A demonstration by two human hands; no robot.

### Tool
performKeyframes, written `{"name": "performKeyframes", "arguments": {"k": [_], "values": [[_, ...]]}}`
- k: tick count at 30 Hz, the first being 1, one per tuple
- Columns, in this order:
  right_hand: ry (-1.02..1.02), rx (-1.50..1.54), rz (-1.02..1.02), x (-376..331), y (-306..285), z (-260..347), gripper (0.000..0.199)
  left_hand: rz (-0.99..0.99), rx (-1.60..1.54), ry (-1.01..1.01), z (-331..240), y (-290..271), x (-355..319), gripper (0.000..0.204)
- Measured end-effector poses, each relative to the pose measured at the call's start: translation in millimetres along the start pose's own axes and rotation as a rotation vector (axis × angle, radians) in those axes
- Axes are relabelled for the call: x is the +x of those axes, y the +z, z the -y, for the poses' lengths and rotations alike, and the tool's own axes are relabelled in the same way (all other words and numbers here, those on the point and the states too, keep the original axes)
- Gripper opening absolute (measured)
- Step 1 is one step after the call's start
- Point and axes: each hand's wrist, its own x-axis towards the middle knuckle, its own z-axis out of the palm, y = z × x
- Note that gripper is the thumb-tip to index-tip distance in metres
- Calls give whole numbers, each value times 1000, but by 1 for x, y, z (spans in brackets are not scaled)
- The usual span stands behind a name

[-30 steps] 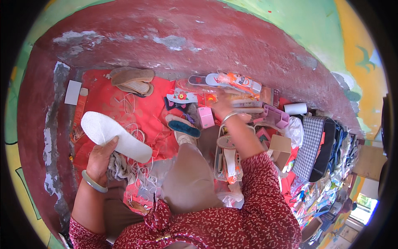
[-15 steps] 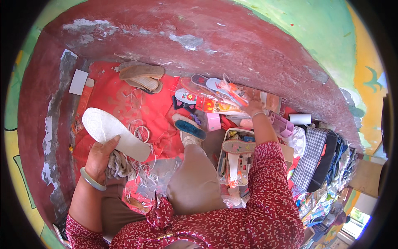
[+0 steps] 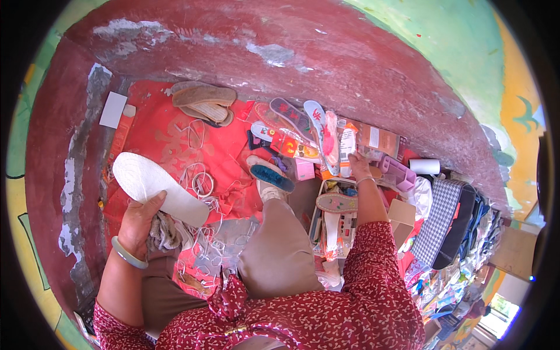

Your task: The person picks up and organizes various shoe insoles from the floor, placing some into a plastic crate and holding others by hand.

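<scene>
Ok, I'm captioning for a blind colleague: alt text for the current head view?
A left hand holds a white insole; the right hand is beside patterned insoles near a maroon wall. Brown soles lie on a red sheet.

The white insole (image 3: 154, 184) is plain, long and rounded at both ends. The left hand (image 3: 139, 220) holds it by its near edge, thumb across its face, with the broader end pointing up and left and the other down and right. The slim orange-and-white packet (image 3: 347, 142) lies lengthwise, its near end beside the right hand (image 3: 360, 167); whether the fingers grip it cannot be told.
</scene>
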Motion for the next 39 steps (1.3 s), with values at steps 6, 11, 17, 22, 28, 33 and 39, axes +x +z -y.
{"name": "performKeyframes", "arguments": {"k": [6, 11, 17, 22, 28, 33, 39], "values": [[31, -269, -280, -17, 2, 55, 34, -55, -1, -7, 0, 1, -2, 14], [120, -573, 40, -7, 16, 116, 43, -51, 2, -20, -1, 6, -2, 14], [221, -484, 112, -10, 39, 148, 82, -24, -5, 17, 2, 4, -1, 12], [253, -423, 47, -4, 54, 124, 84, -21, -12, 47, 6, 2, 1, 12], [24, -492, -263, -18, 60, 133, 59, -41, -13, 26, 0, 3, -6, 13], [53, -553, -225, -21, 48, 146, 42, -34, 18, 23, 1, -4, -9, 15], [-42, -392, -310, -19, 33, 121, 36, -19, 39, 42, 3, -12, -9, 16]]}}
